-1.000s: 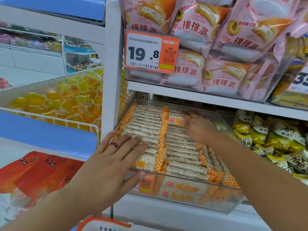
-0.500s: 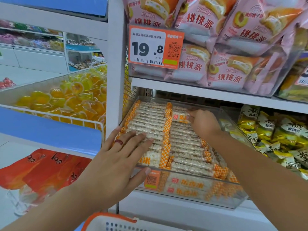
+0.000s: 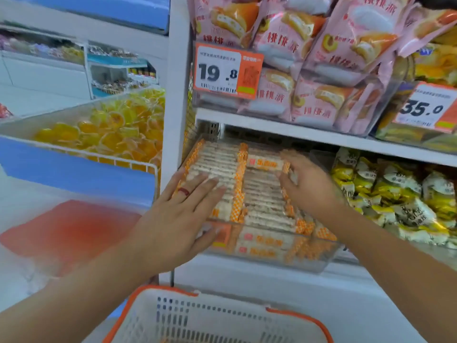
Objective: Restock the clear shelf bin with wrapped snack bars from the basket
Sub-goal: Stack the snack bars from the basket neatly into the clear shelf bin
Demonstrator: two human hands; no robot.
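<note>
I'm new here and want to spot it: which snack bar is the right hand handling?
Find the clear shelf bin under the 19.8 price tag. At its back, by the right hand, one wrapped bar lies label-up; its neighbours show pale sides.

Both forearms reach forward, the left hand [image 3: 178, 219] flat with fingers spread, the right hand [image 3: 306, 184] farther in, fingers loosely bent.

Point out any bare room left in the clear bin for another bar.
Crowded: clear bin shows two packed columns of snack bars. Left hand lies flat on the left column; right hand covers the right side. No bare floor shows; only room is on top, between the hands.
</note>
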